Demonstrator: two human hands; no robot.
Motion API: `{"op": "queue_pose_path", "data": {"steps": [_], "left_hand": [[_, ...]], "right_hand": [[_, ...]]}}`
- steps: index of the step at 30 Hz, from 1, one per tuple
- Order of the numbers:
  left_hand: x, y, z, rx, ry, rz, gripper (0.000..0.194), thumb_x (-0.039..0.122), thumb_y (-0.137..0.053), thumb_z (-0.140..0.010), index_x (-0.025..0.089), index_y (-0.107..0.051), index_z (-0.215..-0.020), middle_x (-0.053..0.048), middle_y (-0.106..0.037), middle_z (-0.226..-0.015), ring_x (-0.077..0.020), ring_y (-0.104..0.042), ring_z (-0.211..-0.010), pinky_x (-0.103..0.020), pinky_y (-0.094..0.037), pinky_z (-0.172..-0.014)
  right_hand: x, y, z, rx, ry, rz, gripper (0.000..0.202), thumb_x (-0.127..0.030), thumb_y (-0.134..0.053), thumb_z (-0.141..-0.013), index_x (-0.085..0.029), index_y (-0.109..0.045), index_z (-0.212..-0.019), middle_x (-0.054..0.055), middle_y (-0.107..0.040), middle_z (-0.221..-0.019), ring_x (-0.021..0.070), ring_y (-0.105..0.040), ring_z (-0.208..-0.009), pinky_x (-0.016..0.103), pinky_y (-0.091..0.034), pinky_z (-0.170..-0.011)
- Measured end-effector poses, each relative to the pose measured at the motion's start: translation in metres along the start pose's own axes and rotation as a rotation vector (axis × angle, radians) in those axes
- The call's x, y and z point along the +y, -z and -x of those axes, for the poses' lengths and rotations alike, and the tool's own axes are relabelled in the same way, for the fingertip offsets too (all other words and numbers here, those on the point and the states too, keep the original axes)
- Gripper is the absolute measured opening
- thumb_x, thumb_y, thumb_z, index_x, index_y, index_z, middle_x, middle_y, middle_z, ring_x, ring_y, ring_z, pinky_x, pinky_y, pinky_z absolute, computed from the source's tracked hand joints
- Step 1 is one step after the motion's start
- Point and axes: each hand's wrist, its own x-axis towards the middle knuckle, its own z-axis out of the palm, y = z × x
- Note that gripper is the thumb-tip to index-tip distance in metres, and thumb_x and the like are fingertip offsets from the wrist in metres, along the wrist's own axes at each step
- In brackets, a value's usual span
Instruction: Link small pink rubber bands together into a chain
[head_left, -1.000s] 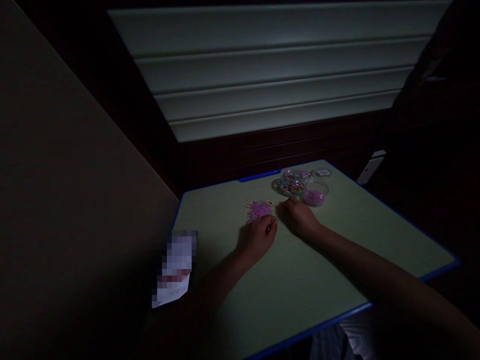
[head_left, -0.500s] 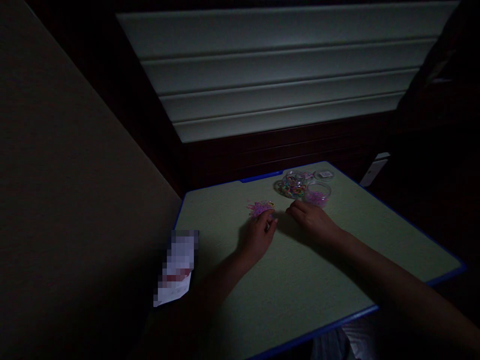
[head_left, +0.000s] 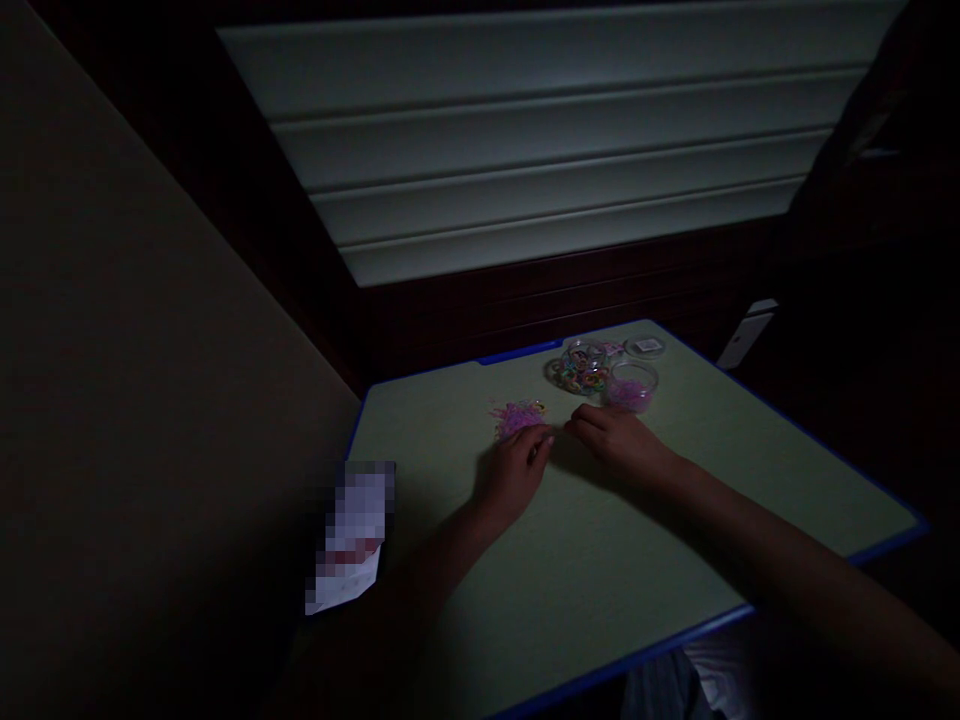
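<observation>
My left hand (head_left: 520, 466) is just in front of a pile of small pink and purple elastic bands (head_left: 519, 418), its thumb and fingertips drawn together. Whatever is between them is too small and dark to make out. A short gap to the right, my right hand (head_left: 611, 436) has its fingers pinched and bent down, tips pointing at the left hand; anything inside is hidden. Behind the right hand stands a clear round tub (head_left: 632, 388) with pink bands in it. Beside that is a clear container (head_left: 585, 355) among multicoloured bands (head_left: 581, 379).
The pale green table (head_left: 600, 570) has a blue edge. A clear round lid (head_left: 645, 346) with a white label lies at the back right. At the left edge lies a phone-like object (head_left: 360, 520), blurred out. Dark wood and a pale slatted panel (head_left: 570, 140) rise behind.
The left thumb and fingertips have come closer together. The right hand has shifted slightly left, towards the left hand. The camera view has moved a little.
</observation>
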Motion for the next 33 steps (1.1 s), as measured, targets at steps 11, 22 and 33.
{"op": "queue_pose_path", "data": {"steps": [11, 22, 33], "left_hand": [[0.000, 0.000, 0.001, -0.021, 0.013, -0.070, 0.022, 0.029, -0.036, -0.085, 0.020, -0.056, -0.091, -0.001, -0.061, -0.086, -0.0106, -0.053, -0.073, -0.021, -0.039, -0.065], [0.000, 0.000, 0.001, -0.015, 0.008, -0.109, 0.022, 0.030, -0.036, -0.085, 0.020, -0.055, -0.090, 0.000, -0.060, -0.079, -0.0094, -0.051, -0.066, -0.019, -0.036, -0.059], [0.002, 0.001, 0.002, -0.021, -0.006, -0.116, 0.021, 0.030, -0.036, -0.085, 0.022, -0.054, -0.092, 0.001, -0.061, -0.084, -0.0097, -0.052, -0.068, -0.020, -0.036, -0.061]], "right_hand": [[0.006, 0.002, 0.001, 0.045, -0.075, -0.102, 0.022, -0.011, -0.042, -0.079, -0.015, -0.056, -0.096, 0.008, -0.055, -0.088, 0.0136, -0.051, -0.074, 0.023, -0.036, -0.064], [0.005, 0.004, 0.001, 0.021, -0.098, -0.263, 0.022, -0.020, -0.041, -0.083, -0.016, -0.058, -0.097, 0.008, -0.056, -0.087, 0.0133, -0.054, -0.075, 0.022, -0.038, -0.065], [0.005, 0.002, 0.000, 0.021, -0.093, -0.277, 0.022, -0.019, -0.040, -0.084, -0.015, -0.061, -0.091, 0.007, -0.057, -0.084, 0.0120, -0.054, -0.074, 0.021, -0.038, -0.064]]}}
